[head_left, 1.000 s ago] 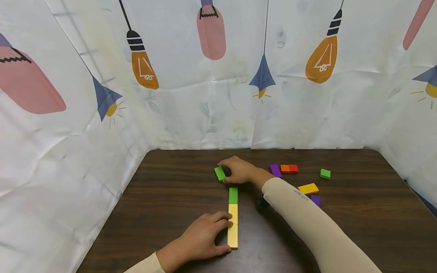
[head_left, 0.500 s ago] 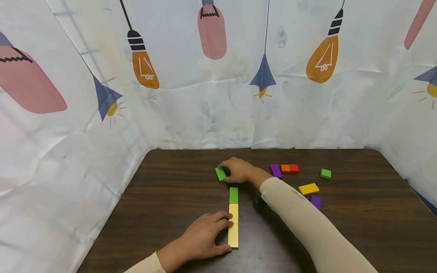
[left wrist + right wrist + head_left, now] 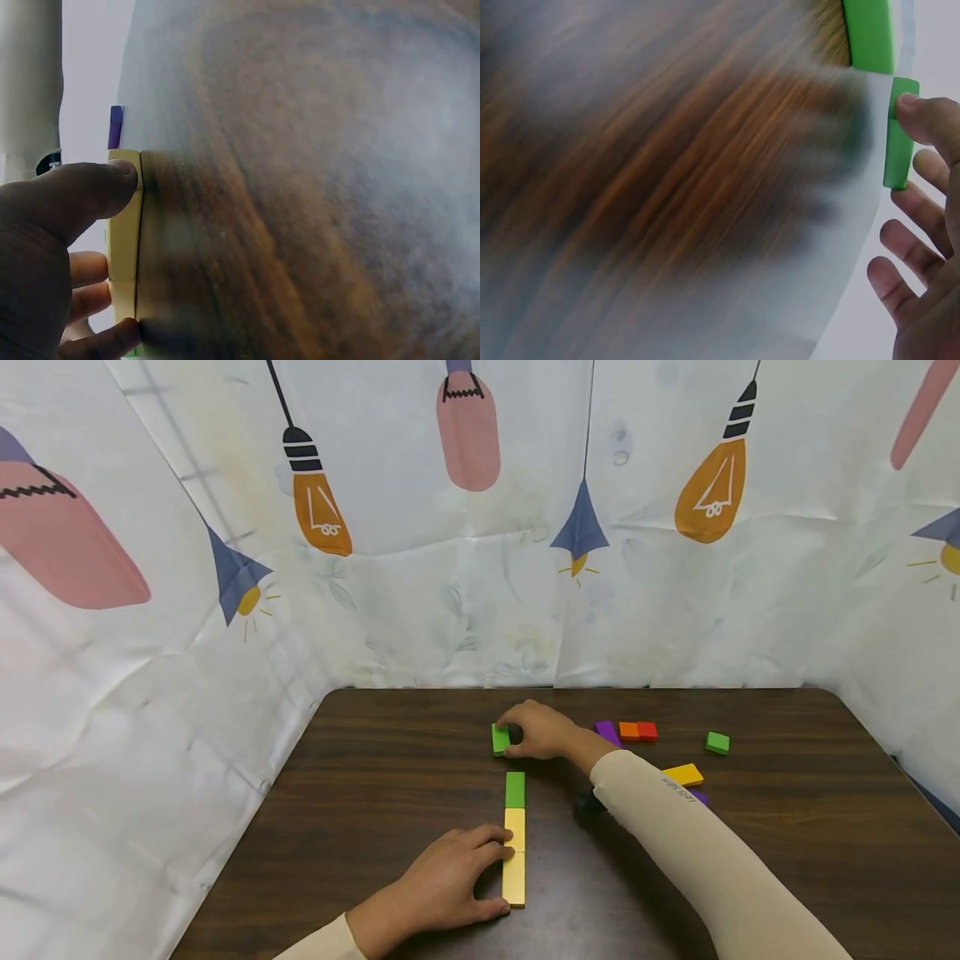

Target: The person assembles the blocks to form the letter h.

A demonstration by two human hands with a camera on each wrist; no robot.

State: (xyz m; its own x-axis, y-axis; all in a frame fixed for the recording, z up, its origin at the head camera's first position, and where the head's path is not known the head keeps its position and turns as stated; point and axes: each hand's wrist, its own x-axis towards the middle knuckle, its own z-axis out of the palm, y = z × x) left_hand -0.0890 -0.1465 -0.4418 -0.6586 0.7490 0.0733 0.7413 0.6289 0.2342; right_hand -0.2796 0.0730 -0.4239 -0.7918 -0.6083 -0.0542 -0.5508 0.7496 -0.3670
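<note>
Thumb and fingers of my right hand (image 3: 542, 730) pinch a small green block (image 3: 500, 740), also seen as a green block (image 3: 899, 142) in the right wrist view. I cannot tell whether it touches the table. Nearer me, a straight row has another green block (image 3: 515, 790) at its far end, then two yellow blocks (image 3: 514, 877). My left hand (image 3: 444, 878) rests beside the row, fingertips touching the yellow blocks' left side and thumb at the near corner. In the left wrist view, the thumb (image 3: 105, 187) lies against the yellow block (image 3: 124, 244).
At the right of the dark wooden table (image 3: 360, 793) lie a purple block (image 3: 607, 732), an orange block (image 3: 628, 732), a red block (image 3: 647, 732), a green block (image 3: 717, 743) and a yellow block (image 3: 686, 774). My right sleeve partly covers another purple block (image 3: 701, 796). A patterned cloth (image 3: 465, 593) hangs behind.
My right hand has shifted slightly right with the green block, which has turned from slanted to nearly straight, more in line with the row. My left hand has stayed put.
</note>
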